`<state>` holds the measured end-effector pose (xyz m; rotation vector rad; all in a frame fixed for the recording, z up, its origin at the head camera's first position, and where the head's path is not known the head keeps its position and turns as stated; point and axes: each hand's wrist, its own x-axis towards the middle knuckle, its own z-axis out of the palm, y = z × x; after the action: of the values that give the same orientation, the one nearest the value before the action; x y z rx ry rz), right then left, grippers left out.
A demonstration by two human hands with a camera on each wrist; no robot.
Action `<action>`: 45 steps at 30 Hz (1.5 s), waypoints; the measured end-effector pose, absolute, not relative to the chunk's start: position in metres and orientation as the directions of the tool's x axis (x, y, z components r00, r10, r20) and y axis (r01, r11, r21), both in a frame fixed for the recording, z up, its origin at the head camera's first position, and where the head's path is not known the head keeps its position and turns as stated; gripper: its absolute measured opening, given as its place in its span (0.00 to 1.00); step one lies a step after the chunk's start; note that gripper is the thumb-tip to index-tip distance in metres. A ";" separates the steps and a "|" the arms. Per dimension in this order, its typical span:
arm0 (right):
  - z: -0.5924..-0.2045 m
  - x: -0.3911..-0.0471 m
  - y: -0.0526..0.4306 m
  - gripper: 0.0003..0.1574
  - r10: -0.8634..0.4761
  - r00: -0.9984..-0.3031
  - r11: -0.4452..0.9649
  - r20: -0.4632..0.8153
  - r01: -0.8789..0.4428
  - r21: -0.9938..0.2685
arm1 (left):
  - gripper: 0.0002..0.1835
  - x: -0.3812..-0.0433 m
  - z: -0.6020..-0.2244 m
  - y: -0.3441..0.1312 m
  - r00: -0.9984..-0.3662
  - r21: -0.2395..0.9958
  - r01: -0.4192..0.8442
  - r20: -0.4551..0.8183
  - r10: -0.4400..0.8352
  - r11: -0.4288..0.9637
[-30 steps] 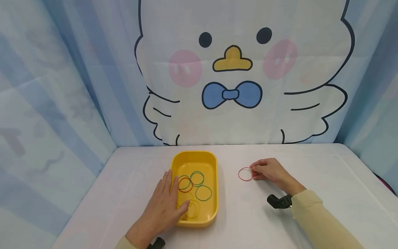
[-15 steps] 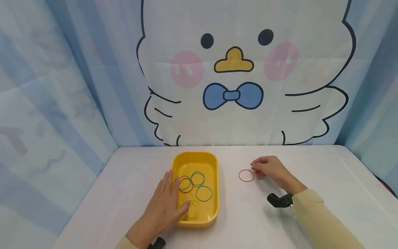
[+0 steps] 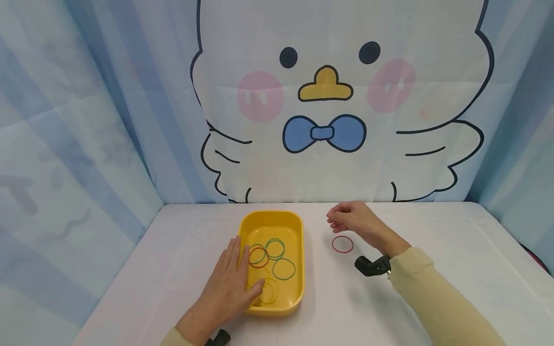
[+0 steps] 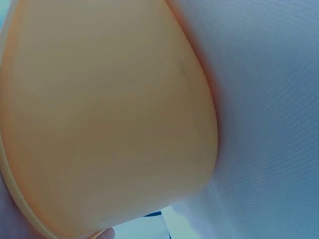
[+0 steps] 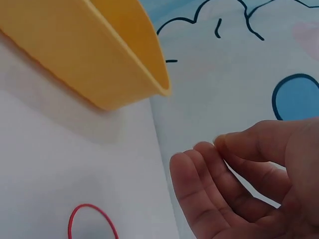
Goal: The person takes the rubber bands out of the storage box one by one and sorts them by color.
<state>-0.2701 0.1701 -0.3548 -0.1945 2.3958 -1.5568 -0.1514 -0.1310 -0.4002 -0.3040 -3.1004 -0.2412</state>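
A yellow tray (image 3: 270, 224) stands on the table, holding several thin rubber bands: green (image 3: 283, 279), yellow (image 3: 268, 303) and a red one (image 3: 259, 267). My left hand (image 3: 229, 286) lies with straight fingers over the tray's left rim; in the left wrist view the tray's outer wall (image 4: 114, 114) fills most of the picture. Another red rubber band (image 3: 343, 252) lies flat on the table, right of the tray. Just above and beyond it hovers my right hand (image 3: 357, 223), fingers loosely bent, thumb near the forefinger. In the right wrist view nothing is between those fingers.
The white tabletop (image 3: 437, 230) runs back to a hanging cloth (image 3: 322, 178) with a cartoon face and bow tie. More cloth hangs at the left (image 3: 65, 192) and right. A black wrist device (image 3: 372, 266) sits on my right wrist.
My right hand has let go of the red rubber band, leaving it on the table, then risen and moved left and away from me. My left hand and the tray keep their places.
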 end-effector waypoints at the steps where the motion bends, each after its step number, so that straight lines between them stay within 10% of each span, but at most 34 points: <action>1: -0.352 -0.270 0.167 0.17 -0.270 -0.951 0.407 -0.151 0.030 -0.913 | 0.45 -0.151 -0.400 -0.131 -0.981 0.152 0.194 0.031 0.191 0.969; 45: -0.349 -0.260 0.048 0.09 -0.407 -0.898 0.405 -0.165 -0.015 -0.914 | 0.44 -0.152 -0.400 -0.134 -0.978 0.149 0.208 0.033 0.206 0.967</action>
<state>-0.2595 0.0480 -0.3492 -0.3639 2.3035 -1.4941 -0.1524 -0.1336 -0.4004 -0.3263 -3.0985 -0.2383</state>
